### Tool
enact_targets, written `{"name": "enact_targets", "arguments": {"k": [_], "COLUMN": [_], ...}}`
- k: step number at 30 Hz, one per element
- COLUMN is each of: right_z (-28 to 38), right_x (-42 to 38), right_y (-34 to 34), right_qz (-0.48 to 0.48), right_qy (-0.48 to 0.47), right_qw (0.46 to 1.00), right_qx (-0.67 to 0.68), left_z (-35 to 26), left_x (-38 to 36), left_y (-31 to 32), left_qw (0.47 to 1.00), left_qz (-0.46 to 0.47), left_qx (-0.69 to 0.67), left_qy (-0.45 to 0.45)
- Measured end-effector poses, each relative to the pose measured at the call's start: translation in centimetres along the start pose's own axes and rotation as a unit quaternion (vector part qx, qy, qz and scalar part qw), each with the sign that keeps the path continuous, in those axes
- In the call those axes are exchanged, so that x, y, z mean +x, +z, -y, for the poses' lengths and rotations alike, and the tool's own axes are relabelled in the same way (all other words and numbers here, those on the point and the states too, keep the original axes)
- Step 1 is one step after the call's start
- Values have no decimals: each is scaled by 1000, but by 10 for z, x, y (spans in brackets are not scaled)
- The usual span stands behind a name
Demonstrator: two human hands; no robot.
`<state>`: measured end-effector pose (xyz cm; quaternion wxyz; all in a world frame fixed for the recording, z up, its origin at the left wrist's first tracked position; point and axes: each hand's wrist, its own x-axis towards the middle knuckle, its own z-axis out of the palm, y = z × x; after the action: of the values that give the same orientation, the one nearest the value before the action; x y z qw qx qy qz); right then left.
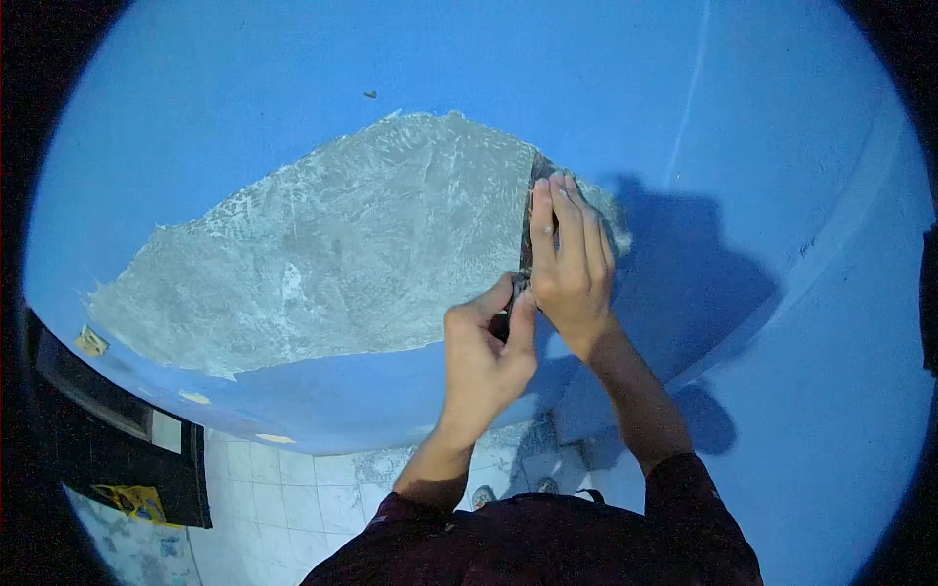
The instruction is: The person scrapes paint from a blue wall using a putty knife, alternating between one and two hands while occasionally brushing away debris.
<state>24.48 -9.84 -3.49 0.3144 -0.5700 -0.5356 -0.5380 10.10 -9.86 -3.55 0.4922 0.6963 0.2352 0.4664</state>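
Note:
On the blue wall (pixel 528 59) is a broad, uneven patch of grey plaster (pixel 371 234). A dark, flat-bladed scraper (pixel 528 234) lies against the right part of this patch, its long edge running nearly up and down. My left hand (pixel 486 356) is closed around the scraper's lower end, thumb and fingers pinching it. Over the blade lies my right hand (pixel 572 259), fingers stretched out flat and pointing up. The hands hide much of the scraper, so its full shape does not show.
A tiled floor (pixel 283 479) lies below the wall, with my feet (pixel 547 484) at its edge. At lower left are a dark frame (pixel 117 430) and a yellow item (pixel 137 500). Small pale spots (pixel 276 439) mark the lower wall. The wall bends at right.

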Motion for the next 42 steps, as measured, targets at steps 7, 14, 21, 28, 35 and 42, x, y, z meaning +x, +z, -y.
{"name": "enact_targets", "arguments": {"k": [7,14,21,28,35,42], "right_z": [5,-7,17,38,56,53], "right_x": [0,1,-70,-204,-271,-293], "right_y": [5,-17,-38,-57,-81,-96], "right_qz": [-20,45,125,328,428,434], "right_qy": [25,-24,53,139,213,254], "right_qw": [999,999,987,923,850,824], "right_qx": [-26,-18,91,145,223,263], "left_z": [1,5,0,-53,-68,-74], "left_x": [2,5,15,44,64,65], "left_y": [-4,-1,-69,-113,-106,-95], "left_qw": [1000,999,991,973,956,949], "left_qz": [18,29,54,94,139,137], "left_qx": [14,30,125,210,257,278], "left_qy": [10,35,7,16,35,59]}}
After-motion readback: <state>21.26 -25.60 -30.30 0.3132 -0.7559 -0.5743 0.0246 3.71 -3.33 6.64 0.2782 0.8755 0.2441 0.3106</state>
